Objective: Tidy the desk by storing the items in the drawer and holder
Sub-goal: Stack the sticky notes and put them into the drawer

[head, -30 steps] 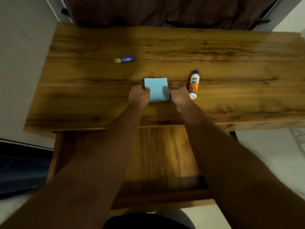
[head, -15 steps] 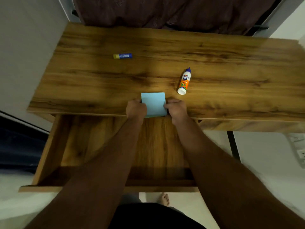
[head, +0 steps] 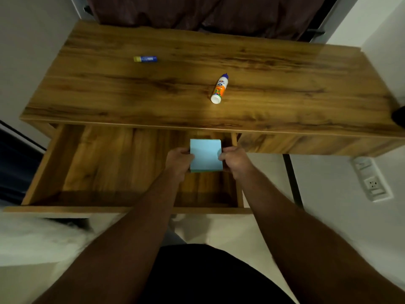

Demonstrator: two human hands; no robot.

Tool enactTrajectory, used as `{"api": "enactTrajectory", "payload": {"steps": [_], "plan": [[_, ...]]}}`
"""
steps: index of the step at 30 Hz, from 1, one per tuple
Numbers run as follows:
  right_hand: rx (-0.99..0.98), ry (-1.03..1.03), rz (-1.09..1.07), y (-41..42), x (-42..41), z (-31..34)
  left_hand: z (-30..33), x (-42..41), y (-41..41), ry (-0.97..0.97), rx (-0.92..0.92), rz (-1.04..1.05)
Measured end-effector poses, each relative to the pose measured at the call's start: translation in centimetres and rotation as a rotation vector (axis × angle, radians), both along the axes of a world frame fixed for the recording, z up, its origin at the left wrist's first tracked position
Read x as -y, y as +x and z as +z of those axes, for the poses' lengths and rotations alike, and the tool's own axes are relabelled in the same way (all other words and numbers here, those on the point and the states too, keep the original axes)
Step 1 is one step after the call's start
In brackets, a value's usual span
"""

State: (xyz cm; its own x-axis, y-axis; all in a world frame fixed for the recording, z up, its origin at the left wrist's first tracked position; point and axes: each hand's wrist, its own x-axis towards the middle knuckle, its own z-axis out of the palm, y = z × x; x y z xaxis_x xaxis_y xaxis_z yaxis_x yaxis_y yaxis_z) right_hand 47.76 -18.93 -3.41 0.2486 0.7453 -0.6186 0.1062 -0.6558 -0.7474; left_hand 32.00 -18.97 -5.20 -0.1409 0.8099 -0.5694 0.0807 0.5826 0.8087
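A light blue pad of sticky notes (head: 205,155) hangs over the right part of the open wooden drawer (head: 92,172). My left hand (head: 179,159) grips its left edge and my right hand (head: 235,160) grips its right edge. On the wooden desk top (head: 285,84) lies a white glue bottle (head: 219,88) with an orange label and a blue cap, near the middle. A blue glue stick (head: 145,59) with a yellow end lies at the back left. No holder is in view.
The drawer's front panel (head: 65,209) juts toward me below the desk edge. A dark curtain (head: 197,12) hangs behind the desk. A wall socket (head: 372,183) sits at the right, beside a black desk leg (head: 292,178).
Both hands lifted the blue pad off the desk top and carried it toward me, past the front edge, to above the open drawer. The glue bottle and glue stick stayed put.
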Motion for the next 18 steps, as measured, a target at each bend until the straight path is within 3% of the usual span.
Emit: {"api": "enactTrajectory", "payload": {"steps": [7,12,18], "plan": [[0.083,-0.038,0.113,1.6,2.4,-0.8,-1.9,2.8,1.0,-0.181,0.138,0.017],[0.128,-0.038,0.125,1.8,2.5,-1.0,-3.5,3.7,2.1,-0.266,0.091,-0.019],[0.122,-0.01,0.125,1.9,3.0,-1.1,-4.9,4.1,3.6,-0.227,0.024,-0.108]]}}
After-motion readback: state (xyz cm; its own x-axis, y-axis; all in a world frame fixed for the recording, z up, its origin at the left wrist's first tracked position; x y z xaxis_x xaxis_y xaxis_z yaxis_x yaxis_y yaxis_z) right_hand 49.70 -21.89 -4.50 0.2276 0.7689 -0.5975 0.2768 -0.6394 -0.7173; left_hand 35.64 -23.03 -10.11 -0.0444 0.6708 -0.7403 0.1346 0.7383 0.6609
